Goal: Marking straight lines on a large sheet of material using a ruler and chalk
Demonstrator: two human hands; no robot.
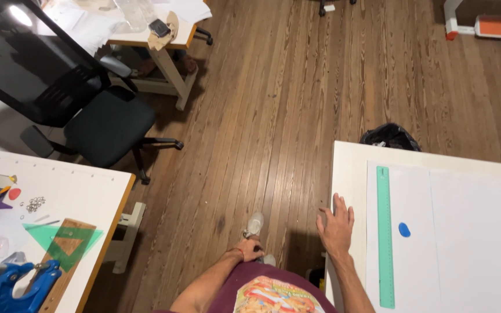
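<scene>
My right hand [336, 226] lies flat with fingers spread on the left edge of a white table [348, 174]; it holds nothing. On that table lie large white sheets [465, 232], a long green ruler [384, 232] just right of the hand, and a small blue oval piece [404, 229]. My left hand [250, 250] hangs by my hip with its fingers curled, and I see nothing in it. My shoe [254, 223] shows on the wooden floor just beyond it.
A second white table [88, 185] at left carries a green set square [65, 237], a wooden ruler, a blue hand tool [24, 284] and small metal rings [35, 203]. A black office chair [105, 124] stands behind it. A black bag [391, 137] sits past the right table.
</scene>
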